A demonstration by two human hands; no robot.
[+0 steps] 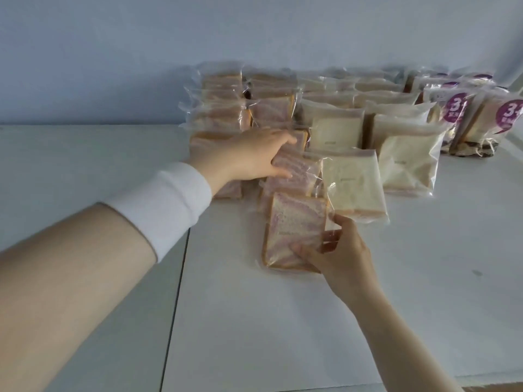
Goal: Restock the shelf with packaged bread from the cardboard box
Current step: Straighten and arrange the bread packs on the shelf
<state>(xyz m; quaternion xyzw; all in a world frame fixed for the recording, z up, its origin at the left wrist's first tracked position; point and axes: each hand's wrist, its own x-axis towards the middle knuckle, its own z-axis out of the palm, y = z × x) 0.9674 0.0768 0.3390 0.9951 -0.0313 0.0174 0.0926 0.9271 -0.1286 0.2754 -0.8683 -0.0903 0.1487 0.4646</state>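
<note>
From the head view, the left hand [252,154] lies flat, fingers spread, pressing on a purple-swirl bread packet [294,174] in the leaning row. The right hand [336,250] is clamped on the nearest swirl packet [294,230], thumb on its face, fingers under its lower corner. Both packets rest on the white shelf [283,321]. Just beside them lean white bread packets [351,185]; further right stand packets with purple labels [455,114]. A white sleeve [167,199] covers the left wrist.
</note>
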